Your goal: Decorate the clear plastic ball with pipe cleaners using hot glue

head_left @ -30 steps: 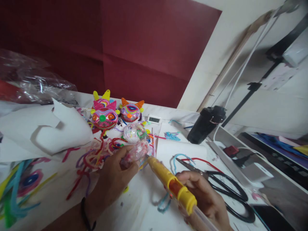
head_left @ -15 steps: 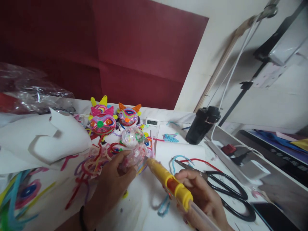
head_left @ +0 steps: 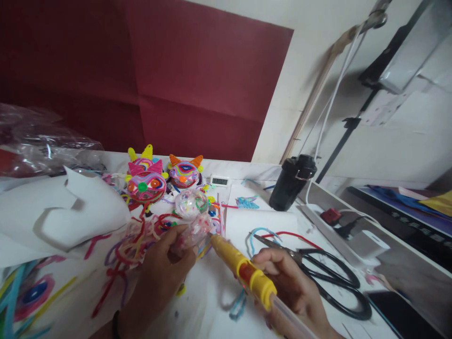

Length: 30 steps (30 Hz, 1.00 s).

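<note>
My left hand (head_left: 160, 263) pinches a clear plastic ball with pink and red bits (head_left: 197, 231) at mid-table. In my right hand (head_left: 289, 287) is a yellow hot glue gun (head_left: 243, 268), a clear glue stick (head_left: 291, 318) coming out of its back end. The gun's nozzle points at the ball's right side; whether they touch I cannot tell. Just behind stands another clear ball (head_left: 191, 203) with coloured specks. Farther back sit finished-looking cat-like figures, one with pink ears (head_left: 146, 183) and one with orange ears (head_left: 184, 172).
Black-handled scissors (head_left: 328, 273) lie right of my right hand, near a phone (head_left: 399, 313). Pipe cleaners (head_left: 123, 254) are tangled at left beside a curled white paper sheet (head_left: 70, 212). A black bottle (head_left: 292, 183) and a power strip (head_left: 339, 235) stand at right.
The view has shifted slightly, so most things appear a little farther left. Both hands keep their holds on the ball and the glue gun, with little movement between them.
</note>
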### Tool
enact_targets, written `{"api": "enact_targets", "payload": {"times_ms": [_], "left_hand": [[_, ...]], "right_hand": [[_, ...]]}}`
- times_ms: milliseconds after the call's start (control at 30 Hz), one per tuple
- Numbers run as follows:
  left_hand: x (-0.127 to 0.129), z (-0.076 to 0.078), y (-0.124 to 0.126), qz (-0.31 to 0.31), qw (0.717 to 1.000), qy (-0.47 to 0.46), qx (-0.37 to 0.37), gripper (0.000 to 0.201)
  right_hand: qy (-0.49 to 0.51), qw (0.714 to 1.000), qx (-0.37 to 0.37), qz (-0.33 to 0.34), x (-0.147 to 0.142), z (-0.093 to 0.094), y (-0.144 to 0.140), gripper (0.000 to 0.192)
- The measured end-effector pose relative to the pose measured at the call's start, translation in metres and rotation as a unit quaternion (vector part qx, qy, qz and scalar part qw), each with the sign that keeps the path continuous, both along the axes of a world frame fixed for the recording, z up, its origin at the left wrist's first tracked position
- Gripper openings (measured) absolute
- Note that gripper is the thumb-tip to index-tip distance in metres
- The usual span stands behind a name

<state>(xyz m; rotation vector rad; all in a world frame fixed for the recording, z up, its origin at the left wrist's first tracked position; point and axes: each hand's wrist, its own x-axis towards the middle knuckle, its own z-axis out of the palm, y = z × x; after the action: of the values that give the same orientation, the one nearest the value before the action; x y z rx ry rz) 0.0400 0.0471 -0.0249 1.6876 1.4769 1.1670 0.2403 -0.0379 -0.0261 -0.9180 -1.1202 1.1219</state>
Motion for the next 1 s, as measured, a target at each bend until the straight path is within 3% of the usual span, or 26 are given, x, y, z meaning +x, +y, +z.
{"api": "enact_targets", "payload": {"times_ms": [267, 467, 700, 1000], "left_hand": [[0.0023, 0.0102, -0.0014, 0.011, 0.999, 0.022, 0.027, 0.031], [0.0019, 0.0084, -0.0005, 0.015, 0.999, 0.031, 0.025, 0.032], [0.0012, 0.0046, -0.0007, 0.005, 0.999, 0.031, 0.023, 0.031], [0.0013, 0.0033, 0.0007, 0.009, 1.0, 0.007, 0.009, 0.033]], "right_hand": [[0.001, 1.0, -0.004, -0.005, -0.0013, 0.0054, 0.001, 0.04], [0.029, 0.999, 0.0, 0.03, -0.0006, -0.0002, -0.0011, 0.046], [0.015, 0.999, 0.025, 0.042, -0.0048, 0.0019, -0.0029, 0.039], [0.063, 0.998, 0.022, 0.002, -0.0082, 0.0015, 0.0004, 0.043]]}}
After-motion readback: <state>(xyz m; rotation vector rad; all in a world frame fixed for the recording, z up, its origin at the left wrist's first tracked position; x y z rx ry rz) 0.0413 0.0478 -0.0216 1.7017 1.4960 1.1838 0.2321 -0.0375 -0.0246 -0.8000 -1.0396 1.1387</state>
